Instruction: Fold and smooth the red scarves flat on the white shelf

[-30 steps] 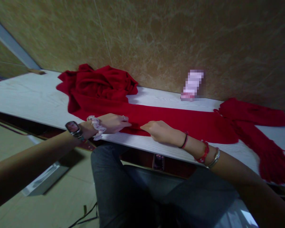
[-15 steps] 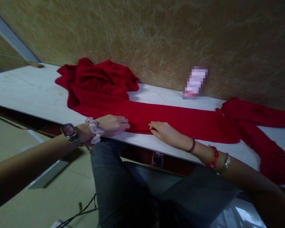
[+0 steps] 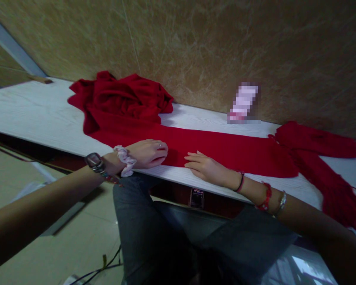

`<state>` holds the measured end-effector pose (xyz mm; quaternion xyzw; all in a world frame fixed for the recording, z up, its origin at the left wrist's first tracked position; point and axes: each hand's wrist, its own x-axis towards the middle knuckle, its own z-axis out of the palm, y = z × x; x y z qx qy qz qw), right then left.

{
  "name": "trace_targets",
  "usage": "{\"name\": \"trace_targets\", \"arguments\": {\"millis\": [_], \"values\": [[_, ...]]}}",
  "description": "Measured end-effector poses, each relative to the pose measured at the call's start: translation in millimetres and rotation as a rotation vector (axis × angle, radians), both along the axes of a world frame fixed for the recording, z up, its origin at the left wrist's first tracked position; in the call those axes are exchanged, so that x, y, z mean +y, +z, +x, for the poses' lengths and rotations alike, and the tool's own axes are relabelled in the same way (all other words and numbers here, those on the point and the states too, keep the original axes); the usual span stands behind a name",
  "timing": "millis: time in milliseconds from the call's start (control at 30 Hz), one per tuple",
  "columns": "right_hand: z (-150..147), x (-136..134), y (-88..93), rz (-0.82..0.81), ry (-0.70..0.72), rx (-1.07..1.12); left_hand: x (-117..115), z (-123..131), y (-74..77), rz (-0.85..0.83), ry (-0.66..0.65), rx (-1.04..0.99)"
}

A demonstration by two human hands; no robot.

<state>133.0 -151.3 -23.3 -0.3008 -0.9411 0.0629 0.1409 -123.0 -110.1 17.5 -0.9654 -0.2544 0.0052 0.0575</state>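
A long red cloth (image 3: 225, 152) lies flat along the white table, its left end bunched in a heap. My left hand (image 3: 150, 153), with a ring, rests at the cloth's front edge; its fingers are curled together, and what they may hold is hidden. To its right, my right hand (image 3: 206, 167) lies on the same edge with fingers spread, holding nothing. A second red piece with a fringe (image 3: 339, 194) lies folded at the cloth's right end.
The white table (image 3: 26, 107) runs along a marbled wall. A blurred pink and white item (image 3: 243, 102) stands against the wall. Behind the table's front edge, a dark phone-like object (image 3: 196, 198) shows below. Black cables (image 3: 102, 267) lie on the floor at lower left.
My left hand has moved slightly right and up over the cloth. The fingers of my right hand have gone from bunched to spread. The cloth's front edge lies flatter between the hands.
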Motion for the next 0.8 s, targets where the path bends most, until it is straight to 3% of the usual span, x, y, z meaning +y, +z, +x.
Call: {"name": "trace_targets", "arguments": {"millis": [133,233,467,600,700,800], "values": [[2,0,-2.8,0.041,0.009,0.029,11,25,-11.8,0.023,0.09,-0.016],[5,-1,-0.6,0.031,0.023,0.05,16,36,-23.4,-0.073,0.189,0.024],[18,-1,5.8,-0.103,0.049,0.119,15,31,-30.6,-0.192,0.236,0.089],[14,10,11.9,-0.112,-0.124,0.167,14,32,-27.4,-0.21,0.238,0.115],[2,21,15.0,-0.085,-0.3,0.04,14,33,-26.7,-0.206,0.245,0.114],[-9,25,12.3,-0.144,-0.346,-0.127,14,32,-26.1,-0.206,0.265,0.11]]}}
